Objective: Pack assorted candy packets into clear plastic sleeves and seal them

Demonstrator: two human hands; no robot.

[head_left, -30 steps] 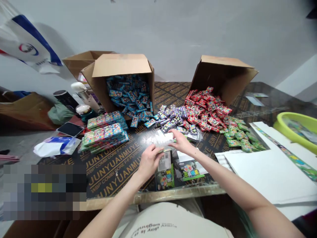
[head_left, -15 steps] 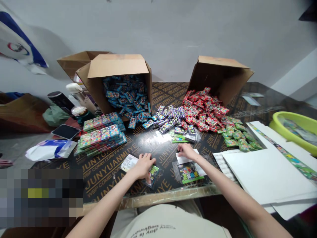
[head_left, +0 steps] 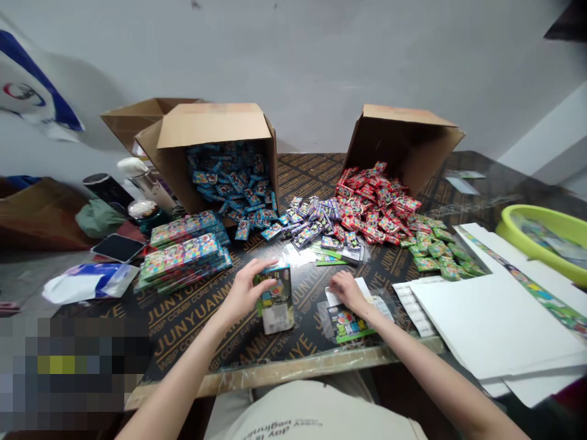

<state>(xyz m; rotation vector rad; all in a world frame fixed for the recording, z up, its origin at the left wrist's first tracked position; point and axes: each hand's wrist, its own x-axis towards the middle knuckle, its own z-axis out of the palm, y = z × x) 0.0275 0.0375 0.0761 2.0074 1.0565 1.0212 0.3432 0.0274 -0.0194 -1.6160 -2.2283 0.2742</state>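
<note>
My left hand (head_left: 247,286) is closed on a dark printed packet (head_left: 276,299), thumb across its front and fingers along its top left edge. The packet has a pale label area low down. My right hand (head_left: 347,289) has its fingers curled at a white card (head_left: 362,286); whether they pinch it is hard to see. Under that hand and card lies a clear bag with a green and black printed face (head_left: 352,327). Beyond the hands are small purple sachets (head_left: 309,223) and more flat green-edged packets (head_left: 330,261).
An open carton (head_left: 215,125) holds blue sachets (head_left: 236,180); from another carton (head_left: 408,140) spill red sachets (head_left: 373,201). Green sachets (head_left: 435,247) lie right, near white boards (head_left: 495,318) and a yellow-green basin (head_left: 509,229). Stacked printed packs (head_left: 183,256), a phone (head_left: 118,247) and bottles (head_left: 107,189) stand left.
My left hand has lifted the packet from the table, turned it and moved slightly up and left. My right hand has stayed at the white card.
</note>
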